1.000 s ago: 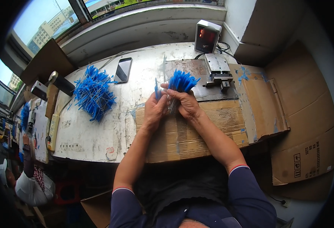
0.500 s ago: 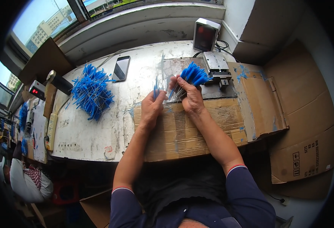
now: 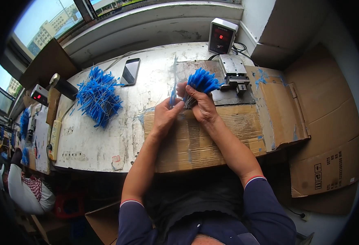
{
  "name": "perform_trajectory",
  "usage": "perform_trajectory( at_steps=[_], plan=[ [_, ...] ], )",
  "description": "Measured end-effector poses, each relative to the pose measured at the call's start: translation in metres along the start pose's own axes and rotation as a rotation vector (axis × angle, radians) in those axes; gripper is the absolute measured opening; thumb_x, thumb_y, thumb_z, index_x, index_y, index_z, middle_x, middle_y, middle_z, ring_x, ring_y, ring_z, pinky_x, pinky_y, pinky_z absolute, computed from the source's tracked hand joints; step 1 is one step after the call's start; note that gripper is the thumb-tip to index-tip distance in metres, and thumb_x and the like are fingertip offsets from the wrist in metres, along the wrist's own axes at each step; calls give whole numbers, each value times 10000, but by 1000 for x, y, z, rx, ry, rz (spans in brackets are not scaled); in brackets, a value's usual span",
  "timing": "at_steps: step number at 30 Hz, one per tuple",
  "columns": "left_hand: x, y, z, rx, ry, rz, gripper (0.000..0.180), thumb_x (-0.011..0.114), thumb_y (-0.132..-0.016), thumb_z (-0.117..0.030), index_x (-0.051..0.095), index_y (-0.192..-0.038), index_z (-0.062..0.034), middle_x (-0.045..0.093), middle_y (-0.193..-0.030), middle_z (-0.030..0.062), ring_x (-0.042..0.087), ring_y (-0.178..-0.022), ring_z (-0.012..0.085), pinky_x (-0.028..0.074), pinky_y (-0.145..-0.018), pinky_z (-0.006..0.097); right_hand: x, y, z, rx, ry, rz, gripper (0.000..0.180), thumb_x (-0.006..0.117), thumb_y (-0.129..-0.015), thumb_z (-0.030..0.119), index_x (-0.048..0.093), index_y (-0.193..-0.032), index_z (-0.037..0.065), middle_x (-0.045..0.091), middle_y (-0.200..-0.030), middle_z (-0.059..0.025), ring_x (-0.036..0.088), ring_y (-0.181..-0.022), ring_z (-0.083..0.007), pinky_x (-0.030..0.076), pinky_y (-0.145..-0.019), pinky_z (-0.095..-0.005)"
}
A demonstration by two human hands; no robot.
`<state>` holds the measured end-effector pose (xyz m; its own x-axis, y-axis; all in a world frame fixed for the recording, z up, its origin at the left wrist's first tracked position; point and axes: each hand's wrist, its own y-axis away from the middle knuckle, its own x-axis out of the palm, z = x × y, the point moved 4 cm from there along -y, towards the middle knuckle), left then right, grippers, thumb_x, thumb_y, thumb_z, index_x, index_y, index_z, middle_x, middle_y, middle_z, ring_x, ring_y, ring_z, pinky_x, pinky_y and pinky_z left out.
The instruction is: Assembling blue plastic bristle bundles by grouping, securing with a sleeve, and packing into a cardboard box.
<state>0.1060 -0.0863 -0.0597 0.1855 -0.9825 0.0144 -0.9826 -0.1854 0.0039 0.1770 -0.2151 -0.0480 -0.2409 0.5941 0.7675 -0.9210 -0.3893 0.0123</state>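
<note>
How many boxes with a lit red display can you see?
2: one display box at the back right of the worktable, another display box at far left, past the black cylinder. More may be hidden.

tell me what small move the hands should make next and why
Perhaps the right hand should close slightly more around the thick blue bundle: it fans out above the grip, while the left hand, close beside it, already holds a thin blue cluster, so neither seems free to catch loose pieces.

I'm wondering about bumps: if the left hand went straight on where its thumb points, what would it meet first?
Probably the blue-tipped bundle in the right hand, though depth is unclear.
</note>
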Motion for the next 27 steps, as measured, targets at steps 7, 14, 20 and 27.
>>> perform_trajectory(
  at_steps=[7, 14, 20, 27],
  plan=[
    [-3, -2, 10, 1, -8, 26, 112, 671, -994, -185, 643, -985, -77, 552, -797, -87, 427, -660, 6, 342, -581, 189, 3, 1, -2, 31, 53, 10, 144, 743, -904, 47, 731, -1041, 9, 756, -1017, -106, 720, -924, -198, 584, -870, -351],
    [-1, -4, 13, 28, -25, -7, 110, 659, -1003, -173, 629, -1039, -73, 554, -808, -76, 433, -654, 11, 352, -574, 198, 2, 2, -1, -20, 122, -56, 150, 748, -887, 10, 730, -1035, 12, 757, -994, -102, 721, -913, -192, 595, -843, -339],
    [-2, -3, 10, 63, -96, -30, 123, 715, -964, -155, 676, -1023, -53, 590, -794, -64, 464, -657, 11, 371, -571, 191, 5, 6, -3, 24, 96, -90, 128, 739, -890, 7, 727, -1018, 12, 754, -983, -103, 724, -894, -202, 604, -829, -355],
    [-23, -4, 2, 47, -14, -223, 135, 746, -929, -151, 713, -962, -25, 637, -798, -40, 508, -671, 36, 404, -614, 213, -13, -5, 23, -144, 145, -301, 104, 716, -909, 12, 716, -1009, -17, 754, -920, -135, 739, -811, -225, 618, -812, -386]
  ],
)
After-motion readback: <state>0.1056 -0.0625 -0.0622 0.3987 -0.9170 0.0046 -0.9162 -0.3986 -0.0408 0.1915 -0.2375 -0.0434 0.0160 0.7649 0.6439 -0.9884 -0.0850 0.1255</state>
